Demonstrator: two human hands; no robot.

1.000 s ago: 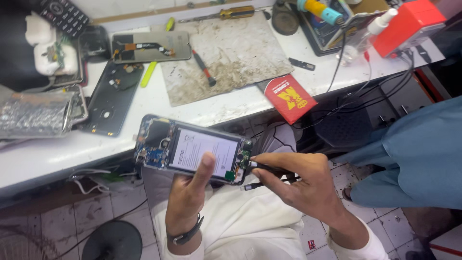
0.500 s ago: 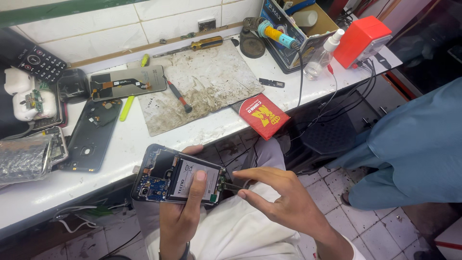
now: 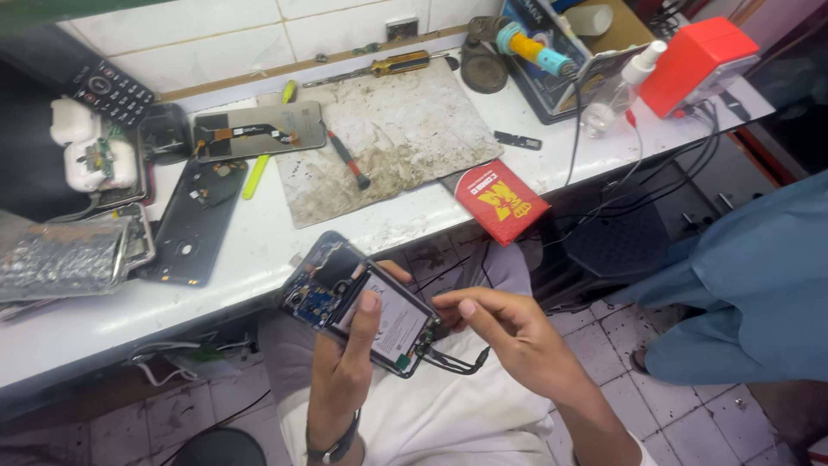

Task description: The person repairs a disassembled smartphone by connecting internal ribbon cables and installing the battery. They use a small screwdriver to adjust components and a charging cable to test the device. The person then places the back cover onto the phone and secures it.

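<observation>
My left hand point(image 3: 345, 380) is clenched around the opened phone point(image 3: 362, 306) at lower centre, thumb across its battery. My right hand point(image 3: 509, 332) pinches a black tool point(image 3: 457, 361) at its lower edge. A slip there could tear the ribbon or drop the phone off my lap.

An opened black smartphone with its back cover removed point(image 3: 362, 306) is held tilted above the lap, in front of the edge of the bench. A white-labelled rectangular battery is seen in its middle, and a blue circuit board with camera parts at its upper left end. At its lower right end, a thin black tool point(image 3: 457, 361) is seen touching the phone's bottom edge.
</observation>
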